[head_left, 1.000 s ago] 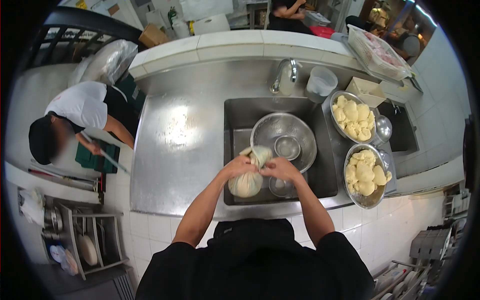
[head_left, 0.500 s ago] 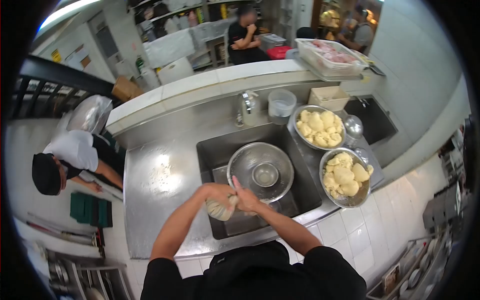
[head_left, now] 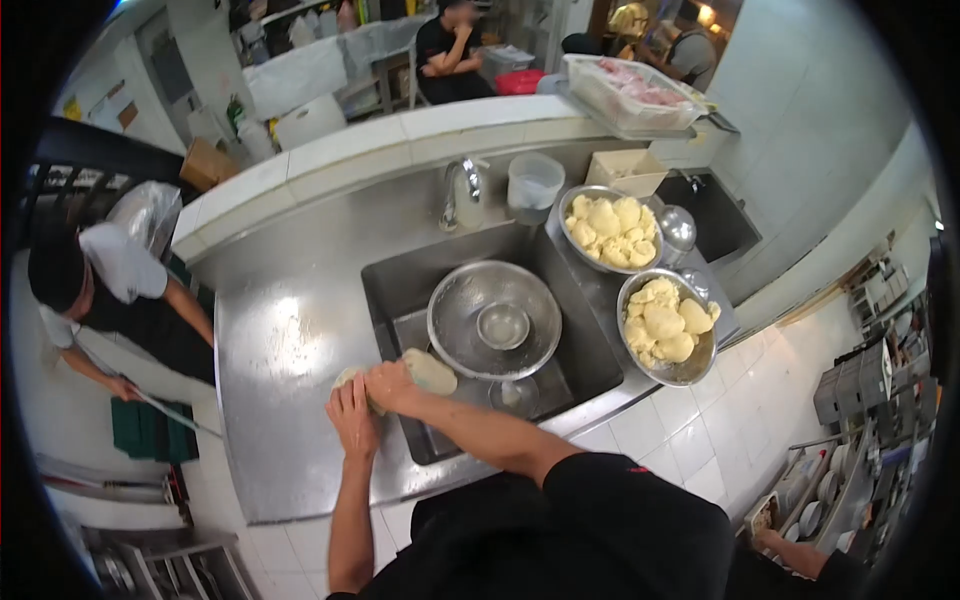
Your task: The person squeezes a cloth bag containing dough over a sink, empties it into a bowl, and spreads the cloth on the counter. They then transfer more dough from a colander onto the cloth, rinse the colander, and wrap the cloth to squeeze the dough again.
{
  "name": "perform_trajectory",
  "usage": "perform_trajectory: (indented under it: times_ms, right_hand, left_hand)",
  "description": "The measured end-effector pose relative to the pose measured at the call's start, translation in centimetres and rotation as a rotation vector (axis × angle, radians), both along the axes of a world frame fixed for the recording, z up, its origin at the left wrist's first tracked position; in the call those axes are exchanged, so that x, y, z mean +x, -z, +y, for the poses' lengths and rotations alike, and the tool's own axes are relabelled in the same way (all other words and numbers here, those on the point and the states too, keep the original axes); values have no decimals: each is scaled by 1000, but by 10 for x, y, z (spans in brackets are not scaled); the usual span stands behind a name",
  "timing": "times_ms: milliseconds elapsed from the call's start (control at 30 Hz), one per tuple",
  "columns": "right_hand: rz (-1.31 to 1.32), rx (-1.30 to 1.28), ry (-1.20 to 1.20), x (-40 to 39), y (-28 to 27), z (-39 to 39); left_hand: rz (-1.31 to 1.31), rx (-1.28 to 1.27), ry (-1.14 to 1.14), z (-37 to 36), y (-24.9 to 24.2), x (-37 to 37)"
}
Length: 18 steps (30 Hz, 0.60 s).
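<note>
A pale, damp-looking cloth bundle [head_left: 432, 371] is gripped between my two hands at the left edge of the sink. My right hand [head_left: 393, 387] closes around its middle, and a rounded lump of it bulges out toward the sink. Close beside, my left hand [head_left: 352, 415] wraps the other end over the steel counter; its fingers are bent and partly cover the cloth. What the cloth contains is hidden. In the sink [head_left: 590, 350] stands a wide steel bowl [head_left: 455, 335] with a smaller round bowl [head_left: 503, 327] inside it.
Right of the sink sit two steel bowls of pale yellow dough-like lumps [head_left: 612, 228] [head_left: 665, 320]. A faucet [head_left: 462, 195] and a clear plastic tub [head_left: 535, 182] stand behind. A co-worker [head_left: 120, 290] holds a long handle at left. Another person's hand [head_left: 770, 540] shows at lower right.
My hands and the cloth bundle have moved left, from over the sink to the counter edge. The view has shifted. Another person's arm has appeared at lower right.
</note>
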State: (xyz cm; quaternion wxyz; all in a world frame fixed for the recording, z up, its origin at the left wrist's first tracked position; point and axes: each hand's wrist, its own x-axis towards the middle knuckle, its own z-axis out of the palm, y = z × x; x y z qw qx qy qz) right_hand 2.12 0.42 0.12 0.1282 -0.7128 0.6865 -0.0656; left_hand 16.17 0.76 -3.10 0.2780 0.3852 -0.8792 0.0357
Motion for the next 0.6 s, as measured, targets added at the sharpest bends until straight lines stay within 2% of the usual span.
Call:
perform_trajectory:
  times_ms: [67, 133, 167, 200, 233, 267, 300, 333, 367, 400, 433, 467, 533, 567, 600]
  right_hand:
    - [90, -199, -88, 1, 33, 6]
    - [41, -102, -218, -10, 23, 15]
    - [92, -116, -187, -10, 24, 18]
    - [92, -124, -179, -11, 40, 17]
    - [124, -156, -251, -17, 49, 18]
    - [150, -143, -250, -18, 44, 16]
    - [137, -169, -286, -21, 46, 12]
    - [126, -183, -289, -24, 44, 9]
    - [81, -211, -275, -29, 44, 10]
    - [35, -245, -244, -32, 45, 7]
    - [9, -230, -272, -34, 52, 8]
    - [-55, -251, -194, -38, 60, 11]
    - [-136, -253, -109, -39, 71, 17]
    - [-212, -259, -67, -39, 74, 24]
    - [-282, -262, -19, -38, 77, 31]
  left_hand:
    - [1, 146, -116, 21, -13, 1]
    - [814, 669, -157, 14, -7, 3]
    - [915, 846, -222, -4, -1, 18]
    - [577, 793, -343, -31, 6, 26]
    - [374, 695, -446, -39, -17, 13]
    - [320, 786, -384, -53, -11, 10]
    - [225, 1146, -318, -74, 18, 10]
    - [-86, 1093, -387, -73, -6, -4]
    - [11, 1250, -497, -61, -38, -19]
    - [37, 1217, -567, -49, -54, -28]
    - [47, 1184, -624, -39, -58, -33]
    - [38, 1196, -655, -29, -51, -36]
    - [213, 882, -684, -5, -38, -45]
    - [276, 791, -691, 9, -32, -50]
    - [247, 808, -692, 26, -26, -51]
